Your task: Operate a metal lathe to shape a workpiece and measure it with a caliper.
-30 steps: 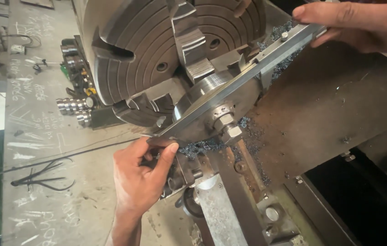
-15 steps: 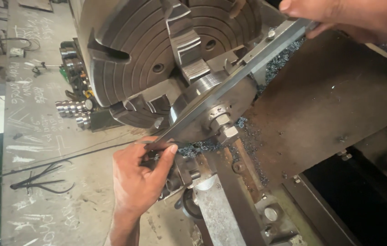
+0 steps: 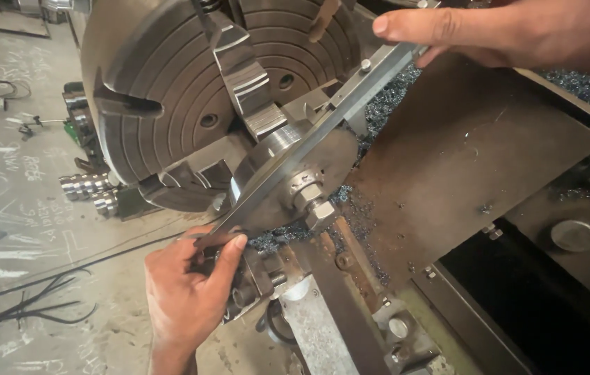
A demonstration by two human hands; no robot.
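Head view: caliper laid across disc on lathe chuck

Wires [image 3: 38, 309] lie far left on the floor. Left hand [image 3: 187, 295] pinches the caliper [image 3: 295, 156] at its lower end, fingers closed on it. Chuck [image 3: 191, 90] grips a round disc [image 3: 288, 177]; caliper beam rests diagonally across the disc face, above the nut [image 3: 312, 198]. Right hand [image 3: 510, 31] clamps the upper end. Risk: beam could slip or tilt off the face, catching the nut, skewing the reading; chips [image 3: 385, 104] nearby could cut fingers.
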